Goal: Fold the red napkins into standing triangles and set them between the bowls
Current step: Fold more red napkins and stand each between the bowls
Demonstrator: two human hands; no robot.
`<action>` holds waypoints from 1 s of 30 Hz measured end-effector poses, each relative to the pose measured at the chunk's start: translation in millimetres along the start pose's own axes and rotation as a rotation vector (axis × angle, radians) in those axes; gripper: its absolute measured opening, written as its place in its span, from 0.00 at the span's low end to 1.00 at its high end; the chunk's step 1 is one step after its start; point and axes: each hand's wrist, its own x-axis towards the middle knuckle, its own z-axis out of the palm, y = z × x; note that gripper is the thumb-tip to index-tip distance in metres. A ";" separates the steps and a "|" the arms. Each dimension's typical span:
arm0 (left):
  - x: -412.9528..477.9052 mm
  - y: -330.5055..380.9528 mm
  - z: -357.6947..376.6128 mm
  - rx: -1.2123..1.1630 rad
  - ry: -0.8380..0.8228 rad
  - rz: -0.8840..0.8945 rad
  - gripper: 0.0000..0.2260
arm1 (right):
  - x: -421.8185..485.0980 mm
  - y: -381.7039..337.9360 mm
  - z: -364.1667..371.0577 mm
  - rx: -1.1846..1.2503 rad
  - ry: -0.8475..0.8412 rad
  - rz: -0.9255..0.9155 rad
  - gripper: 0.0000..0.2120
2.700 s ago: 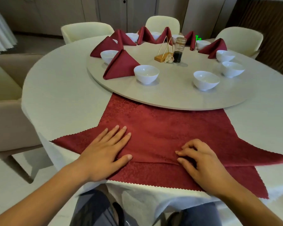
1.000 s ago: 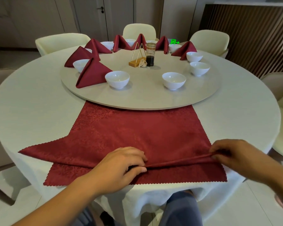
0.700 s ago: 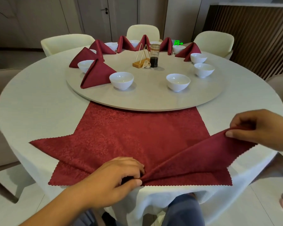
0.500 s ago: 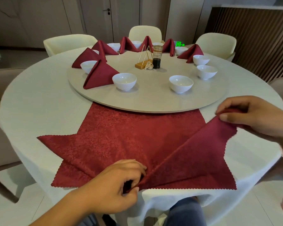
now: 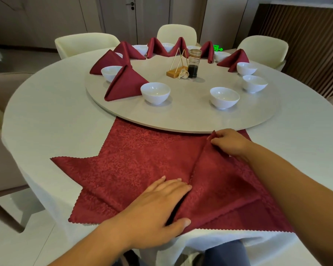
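Note:
A red napkin [image 5: 142, 162] lies spread on the near edge of the table, its far edge tucked under the turntable [image 5: 190, 116]. My left hand [image 5: 161, 204] presses flat on the napkin's near middle with straight fingers. My right hand [image 5: 229, 143] pinches the napkin's right corner and holds it folded over near the turntable rim. Several folded napkins stand between white bowls, the nearest folded napkin [image 5: 123, 84] beside a bowl [image 5: 155, 93]. Another bowl [image 5: 224, 97] stands to the right with no napkin beside it.
A wooden card stand [image 5: 178, 69] and a dark sauce jar [image 5: 193, 64] sit at the turntable's centre. More bowls [image 5: 254, 83] line the right rim. Cream chairs [image 5: 85, 45] ring the white-clothed round table [image 5: 46, 121]. A slatted wall stands at the right.
My right hand lifted the napkin's right corner and carried it up and leftward to the far middle. My left hand went from pinching the fold at the near edge to pressing flat.

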 end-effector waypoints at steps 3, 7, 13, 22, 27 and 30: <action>1.8 -1.9 -2.1 -0.003 -0.012 0.021 0.32 | 7.9 -0.9 -1.2 -0.049 0.002 0.017 0.07; 3.1 0.0 -6.6 -0.016 -0.062 0.051 0.33 | 12.9 -3.1 1.2 -0.025 0.025 0.043 0.16; 5.4 -4.6 1.6 0.119 -0.107 0.102 0.31 | 14.9 -12.4 4.7 -0.080 0.037 0.138 0.15; 11.6 -0.6 -1.2 0.163 -0.125 0.111 0.31 | 16.7 -11.3 10.2 -0.193 0.158 0.107 0.20; 10.1 -10.4 22.2 0.336 -0.004 0.121 0.31 | 12.6 -7.0 12.6 -0.284 0.223 0.081 0.19; 11.3 -10.0 22.4 0.314 -0.001 0.133 0.32 | -14.3 -15.0 13.9 -0.345 0.357 -0.041 0.12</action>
